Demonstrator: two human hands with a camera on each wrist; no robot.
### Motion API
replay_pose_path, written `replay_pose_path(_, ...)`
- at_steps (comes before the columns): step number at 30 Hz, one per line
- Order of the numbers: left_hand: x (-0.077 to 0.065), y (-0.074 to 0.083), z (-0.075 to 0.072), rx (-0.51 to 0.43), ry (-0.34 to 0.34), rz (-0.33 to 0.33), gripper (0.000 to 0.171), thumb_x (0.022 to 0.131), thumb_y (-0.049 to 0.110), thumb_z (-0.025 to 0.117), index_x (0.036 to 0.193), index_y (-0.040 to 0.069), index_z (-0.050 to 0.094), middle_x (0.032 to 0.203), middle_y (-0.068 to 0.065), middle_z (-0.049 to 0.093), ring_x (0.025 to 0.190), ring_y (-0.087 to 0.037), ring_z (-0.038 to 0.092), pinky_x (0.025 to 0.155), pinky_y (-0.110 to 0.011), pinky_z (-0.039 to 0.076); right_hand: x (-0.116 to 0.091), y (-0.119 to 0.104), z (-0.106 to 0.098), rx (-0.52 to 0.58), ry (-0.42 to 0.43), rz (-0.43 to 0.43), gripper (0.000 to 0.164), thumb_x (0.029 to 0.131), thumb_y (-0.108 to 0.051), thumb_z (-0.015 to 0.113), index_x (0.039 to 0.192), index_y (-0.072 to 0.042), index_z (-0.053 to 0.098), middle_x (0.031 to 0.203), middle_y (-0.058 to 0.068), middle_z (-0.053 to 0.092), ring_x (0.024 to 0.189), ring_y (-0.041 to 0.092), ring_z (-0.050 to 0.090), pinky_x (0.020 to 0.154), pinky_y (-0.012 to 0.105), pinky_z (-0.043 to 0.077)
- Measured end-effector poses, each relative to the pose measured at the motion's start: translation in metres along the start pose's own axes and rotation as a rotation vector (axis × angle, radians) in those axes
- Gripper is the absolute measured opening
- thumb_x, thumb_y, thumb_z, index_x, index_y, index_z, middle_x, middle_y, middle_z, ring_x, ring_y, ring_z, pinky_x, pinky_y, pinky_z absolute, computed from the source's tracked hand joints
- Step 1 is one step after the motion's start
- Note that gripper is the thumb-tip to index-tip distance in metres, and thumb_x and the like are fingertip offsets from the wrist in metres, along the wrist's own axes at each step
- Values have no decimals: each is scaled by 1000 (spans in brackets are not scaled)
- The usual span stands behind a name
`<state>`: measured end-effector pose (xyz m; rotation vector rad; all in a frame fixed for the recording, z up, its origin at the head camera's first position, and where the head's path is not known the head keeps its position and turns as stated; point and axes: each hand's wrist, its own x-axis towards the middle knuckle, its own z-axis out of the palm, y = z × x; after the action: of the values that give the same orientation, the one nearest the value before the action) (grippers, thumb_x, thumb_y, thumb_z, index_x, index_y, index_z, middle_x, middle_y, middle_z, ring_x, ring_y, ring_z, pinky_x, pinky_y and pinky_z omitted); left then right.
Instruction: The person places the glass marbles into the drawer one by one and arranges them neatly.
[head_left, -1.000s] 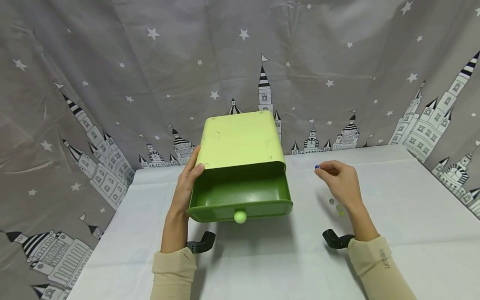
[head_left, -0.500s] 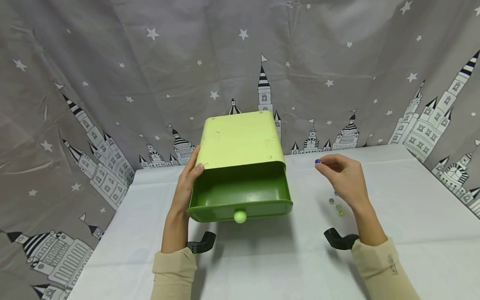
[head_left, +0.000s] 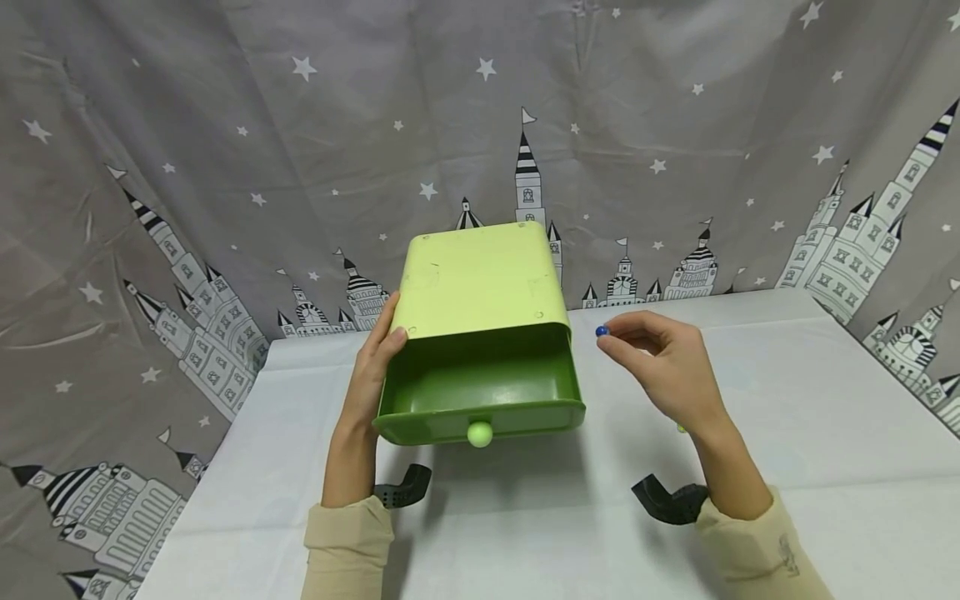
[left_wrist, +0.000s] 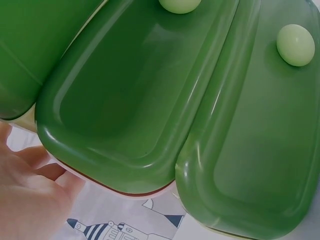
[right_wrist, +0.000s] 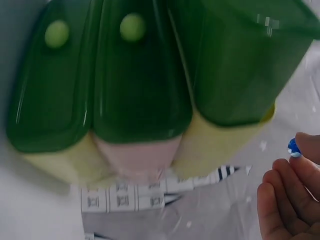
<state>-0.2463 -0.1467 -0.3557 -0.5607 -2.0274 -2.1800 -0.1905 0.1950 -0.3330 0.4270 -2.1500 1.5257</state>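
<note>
A small chest of drawers (head_left: pixel 480 279) with a pale yellow-green top stands at the centre of the head view. Its green top drawer (head_left: pixel 480 425) is pulled out, and its visible inside holds nothing. Both wrist views show two closed drawers with round light green knobs (left_wrist: pixel 296 45) below it. My left hand (head_left: pixel 369 371) rests against the chest's left side, fingers straight along it and thumb on the top front corner. To the right of the chest, my right hand (head_left: pixel 663 362) pinches a blue marble (head_left: pixel 602 331) between thumb and fingertips; white swirls show on it in the right wrist view.
A white cloth (head_left: pixel 517 533) covers the table. On it, partly behind my right wrist, lies a light green marble (head_left: pixel 681 428). At the back hangs a grey curtain (head_left: pixel 360 125) printed with stars and castles. Each wrist wears a black mount (head_left: pixel 671 502).
My right hand lifted slightly, then moved left toward the chest with the blue marble. It now hides most of the loose marbles on the cloth. My left hand and the chest stayed put.
</note>
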Motion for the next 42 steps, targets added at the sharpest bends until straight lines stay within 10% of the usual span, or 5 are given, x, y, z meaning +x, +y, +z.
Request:
replay_pose_path(16, -1, -1, 0, -4, 5, -14, 61, 102, 22, 42, 159, 16, 21, 162, 5, 21, 145, -9, 17, 114, -33, 20, -16, -31, 25, 138, -19, -106, 13, 84, 7, 72, 95, -1, 73, 90, 6, 70, 83, 14, 67, 84, 25, 52)
replay_pose_path(42, -1, 0, -2, -31, 0, -20, 62, 102, 22, 43, 160, 17, 19, 162, 5, 20, 145, -11, 18, 113, -32, 23, -22, -40, 38, 28, -41, -198, 18, 81, 7, 75, 96, -3, 74, 93, -4, 71, 88, 15, 66, 82, 24, 51)
